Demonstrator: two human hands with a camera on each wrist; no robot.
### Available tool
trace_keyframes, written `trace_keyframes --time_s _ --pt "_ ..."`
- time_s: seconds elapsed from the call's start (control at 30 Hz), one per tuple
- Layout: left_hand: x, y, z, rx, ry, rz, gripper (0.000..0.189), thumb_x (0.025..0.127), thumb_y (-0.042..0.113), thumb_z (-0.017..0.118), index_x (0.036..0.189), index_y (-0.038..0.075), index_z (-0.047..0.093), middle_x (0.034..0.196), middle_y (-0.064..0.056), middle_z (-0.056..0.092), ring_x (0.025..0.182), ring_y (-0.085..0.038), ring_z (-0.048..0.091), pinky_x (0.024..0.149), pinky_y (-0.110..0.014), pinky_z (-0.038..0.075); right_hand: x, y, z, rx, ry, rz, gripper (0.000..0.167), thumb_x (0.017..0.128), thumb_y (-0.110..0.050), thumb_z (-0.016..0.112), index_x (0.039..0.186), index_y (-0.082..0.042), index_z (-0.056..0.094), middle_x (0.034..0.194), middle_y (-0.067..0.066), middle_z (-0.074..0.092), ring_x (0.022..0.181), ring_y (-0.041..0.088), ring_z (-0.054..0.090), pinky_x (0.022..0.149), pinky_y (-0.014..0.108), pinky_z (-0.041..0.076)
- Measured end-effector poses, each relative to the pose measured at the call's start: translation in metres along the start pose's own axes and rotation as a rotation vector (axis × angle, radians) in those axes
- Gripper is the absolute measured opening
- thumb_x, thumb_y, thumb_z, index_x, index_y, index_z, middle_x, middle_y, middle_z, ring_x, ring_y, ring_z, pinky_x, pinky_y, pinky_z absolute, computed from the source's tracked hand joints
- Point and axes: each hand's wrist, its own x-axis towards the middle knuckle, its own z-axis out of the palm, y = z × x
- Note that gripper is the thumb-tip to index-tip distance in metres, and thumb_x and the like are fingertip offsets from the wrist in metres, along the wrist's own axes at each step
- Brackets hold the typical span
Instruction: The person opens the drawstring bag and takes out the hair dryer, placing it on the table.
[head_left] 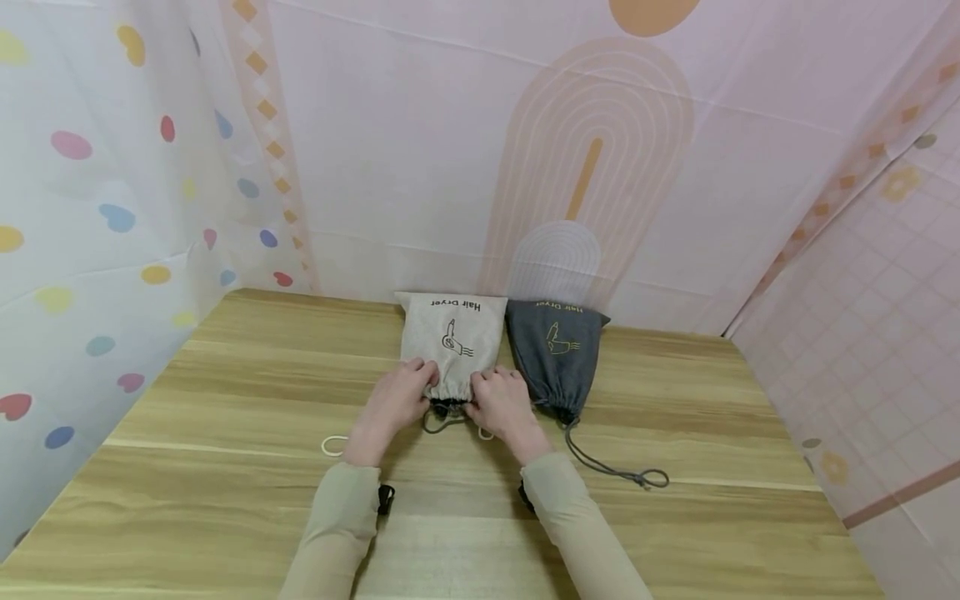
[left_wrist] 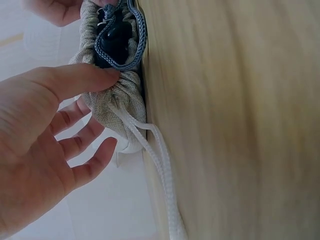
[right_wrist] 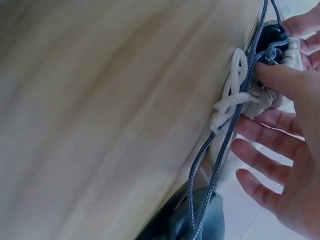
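A light beige drawstring bag (head_left: 456,367) with "Hair Dryer" lettering and a dryer drawing lies near the back of the table, its mouth facing me. My left hand (head_left: 397,398) pinches one side of the gathered mouth between thumb and fingers. On the opposite side, my right hand (head_left: 504,405) pinches the rim likewise. A dark, shiny object (left_wrist: 119,42) shows inside the half-open mouth; its kind is hidden. Over it lies a looped grey-blue cord (left_wrist: 142,37). A white drawstring (left_wrist: 162,160) hangs from the bag beside my left hand, and a knotted white cord (right_wrist: 235,100) is by my right.
Right beside the beige bag lies a dark grey drawstring bag (head_left: 558,358) with yellow printing. Its long cord (head_left: 603,467) trails toward the front right and ends in a knotted loop. Patterned cloth (head_left: 405,167) hangs behind the wood-grain table (head_left: 225,467) and along both sides.
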Motion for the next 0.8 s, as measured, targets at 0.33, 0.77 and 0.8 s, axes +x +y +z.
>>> trace_keyframes --time_s 0.33,0.77,0.8 --pt "-0.0011 -0.0001 0.0006 -0.019 0.023 0.035 0.031 0.062 -0.009 0.072 0.082 0.008 0.055 0.079 -0.006 0.056 0.070 -0.025 0.053 0.060 -0.035 0.046 0.0016 -0.0028 -0.0018 -0.023 -0.040 -0.007 0.021 0.085 -0.036 0.069 0.092 -0.017 0.064 0.087 -0.004 0.069 0.085 0.016 0.063 0.077 0.033 0.051" --pt "-0.0044 -0.0069 -0.0034 -0.103 0.044 0.050 0.027 0.066 -0.006 0.071 0.087 0.009 0.060 0.084 -0.004 0.059 0.075 -0.019 0.057 0.064 -0.033 0.049 -0.0007 0.0013 -0.0005 0.018 0.062 -0.020 0.018 0.084 -0.032 0.070 0.087 -0.015 0.063 0.084 -0.003 0.069 0.081 0.017 0.064 0.075 0.034 0.052" --pt "-0.0044 -0.0072 -0.0040 -0.107 0.041 0.047 0.027 0.067 -0.005 0.071 0.088 0.009 0.060 0.084 -0.003 0.059 0.075 -0.019 0.057 0.065 -0.033 0.049 -0.0007 0.0018 -0.0006 0.022 0.068 -0.020 0.018 0.084 -0.032 0.070 0.087 -0.015 0.063 0.085 -0.003 0.070 0.082 0.017 0.065 0.076 0.034 0.052"
